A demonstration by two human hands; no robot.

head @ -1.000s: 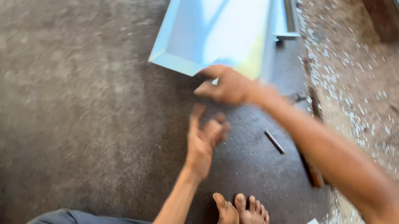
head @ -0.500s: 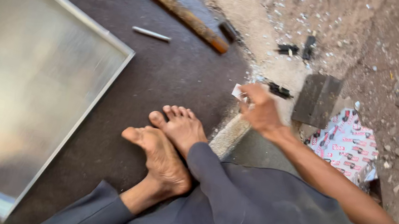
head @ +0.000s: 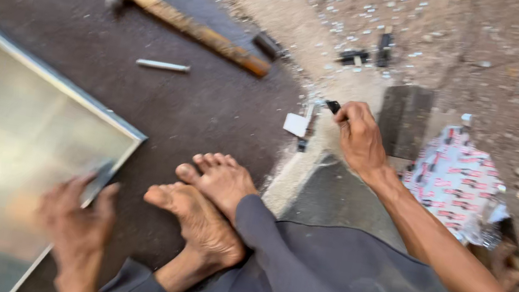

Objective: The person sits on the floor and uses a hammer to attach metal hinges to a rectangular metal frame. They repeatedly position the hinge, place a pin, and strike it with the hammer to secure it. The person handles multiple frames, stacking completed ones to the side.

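Metal-framed and glossy, the one large panel [head: 9, 148] lies flat on the dark floor under your left hand [head: 77, 221], which presses on its near right edge, probably to keep it from sliding; motion blur hides whether those fingers clamp the rim or merely rest on it. Your two bare feet [head: 202, 203] sit crossed between your hands, toes just beside the panel's corner. Beyond your right hand [head: 359, 137], to its outer side, one crumpled patterned wrapper [head: 465, 185] lies on the gritty ground. One wooden-handled hammer [head: 185, 23] lies well ahead of both hands, laid aside within reach. Your right hand is closed around one small dark object [head: 333, 106], only its tip showing. One pale thin rod [head: 162, 65] rests near the hammer, and one small white scrap [head: 295, 125] lies just left of your right hand.
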